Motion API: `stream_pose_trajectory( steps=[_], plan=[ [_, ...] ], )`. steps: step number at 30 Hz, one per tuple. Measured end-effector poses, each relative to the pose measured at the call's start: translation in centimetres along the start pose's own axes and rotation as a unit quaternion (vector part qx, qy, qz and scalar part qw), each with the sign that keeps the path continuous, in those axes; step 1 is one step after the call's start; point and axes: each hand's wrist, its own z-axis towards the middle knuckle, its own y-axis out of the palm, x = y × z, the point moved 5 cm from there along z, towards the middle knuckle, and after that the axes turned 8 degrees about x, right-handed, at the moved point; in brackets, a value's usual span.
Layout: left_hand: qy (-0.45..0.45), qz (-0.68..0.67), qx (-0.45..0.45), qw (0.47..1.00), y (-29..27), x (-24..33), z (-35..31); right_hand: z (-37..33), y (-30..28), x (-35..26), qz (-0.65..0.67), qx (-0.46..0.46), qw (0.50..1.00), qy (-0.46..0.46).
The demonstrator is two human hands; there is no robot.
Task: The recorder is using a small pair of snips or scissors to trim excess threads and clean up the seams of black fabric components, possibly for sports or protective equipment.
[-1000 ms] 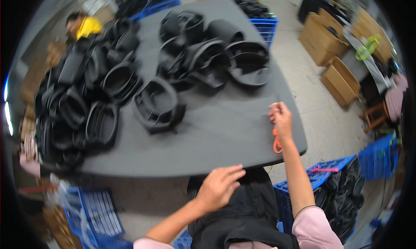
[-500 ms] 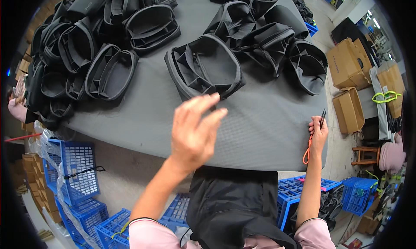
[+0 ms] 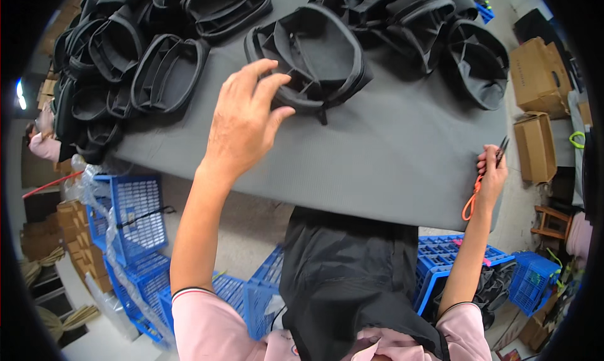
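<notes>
The left hand point(image 3: 242, 123) hovers, fingers spread, by an open black pouch point(image 3: 328, 43); the right hand point(image 3: 492, 173) grips a dark pointed tool point(image 3: 503, 148), orange cord point(image 3: 469, 209) below.

The middle of the room is taken up by a grey-covered table point(image 3: 384, 172), set on a pale floor point(image 3: 242, 222). On the left, blue plastic crates point(image 3: 136, 204) are stacked near piled brown cartons point(image 3: 77, 238); farther off, a bright light point(image 3: 21, 94) is seen. On the right, cardboard boxes point(image 3: 538, 78) are placed, with a wooden stool point(image 3: 553, 212) and a blue basket point(image 3: 531, 282) stood nearer.
</notes>
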Motion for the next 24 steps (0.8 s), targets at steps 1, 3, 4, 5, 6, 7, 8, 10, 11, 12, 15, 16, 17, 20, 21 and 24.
stream_pose_trajectory(
  steps=[1, 3, 4, 5, 6, 7, 8, 10, 11, 12, 15, 16, 17, 20, 21, 24],
  plan=[
    [-0.003, 0.008, -0.01, 1.0, -0.2, -0.4, -0.3, 0.1, 0.0, -0.1, 0.009, 0.004, 1.0, -0.008],
    [-0.015, -0.004, -0.048, 0.999, -0.2, -0.8, -0.5, 0.2, -0.1, 0.6, 0.015, -0.008, 1.0, -0.003],
    [0.009, 0.009, -0.072, 0.997, -0.1, -0.7, -0.5, 0.2, -0.1, 0.8, 0.017, -0.01, 1.0, -0.004],
    [0.009, 0.014, -0.076, 0.997, 0.1, -0.7, -0.4, 0.4, -0.2, 0.9, 0.019, -0.012, 1.0, -0.007],
    [-0.002, 0.002, -0.098, 0.995, 0.4, -0.9, -0.7, 0.2, -0.2, 0.9, 0.015, -0.008, 1.0, -0.002],
    [-0.013, -0.01, -0.119, 0.993, 0.7, -1.1, -0.9, 0.1, 0.0, 0.7, 0.019, -0.009, 1.0, 0.003],
    [-0.012, -0.005, -0.123, 0.992, 0.5, -1.2, -0.9, 0.0, 0.3, 0.2, 0.022, -0.011, 1.0, 0.003],
    [-0.014, 0.017, -0.123, 0.992, 0.5, -1.5, -0.7, 0.0, 0.5, 0.0, 0.019, -0.015, 1.0, -0.004],
    [-0.011, 0.02, -0.121, 0.992, 0.5, -1.3, -0.7, -0.1, 0.3, 0.1, 0.024, -0.014, 1.0, -0.005],
    [0.017, 0.027, -0.104, 0.994, 0.4, -0.8, -0.7, -0.2, 0.1, 0.4, 0.021, -0.019, 1.0, 0.0],
    [0.049, 0.037, -0.069, 0.996, 0.4, 0.5, -1.0, -0.2, -0.1, 0.7, 0.025, -0.023, 0.999, 0.0],
    [0.052, 0.033, -0.056, 0.997, 0.4, 0.9, -1.3, -0.2, -0.1, 0.7, 0.026, -0.021, 0.999, -0.002],
    [0.053, 0.03, -0.042, 0.997, 0.3, 1.4, -1.5, -0.3, -0.2, 0.6, 0.03, -0.022, 0.999, -0.007],
    [0.051, 0.026, -0.045, 0.997, 0.3, 2.8, -2.0, -0.2, -0.3, 0.6, 0.013, -0.018, 1.0, -0.004],
    [0.042, 0.016, -0.061, 0.997, 0.2, 3.1, -2.3, -0.3, -0.4, 0.7, 0.019, -0.021, 1.0, 0.0],
    [0.032, -0.01, -0.055, 0.998, -0.7, 2.9, -2.0, -0.6, 0.1, 0.2, 0.017, -0.025, 1.0, -0.007]
  ],
)
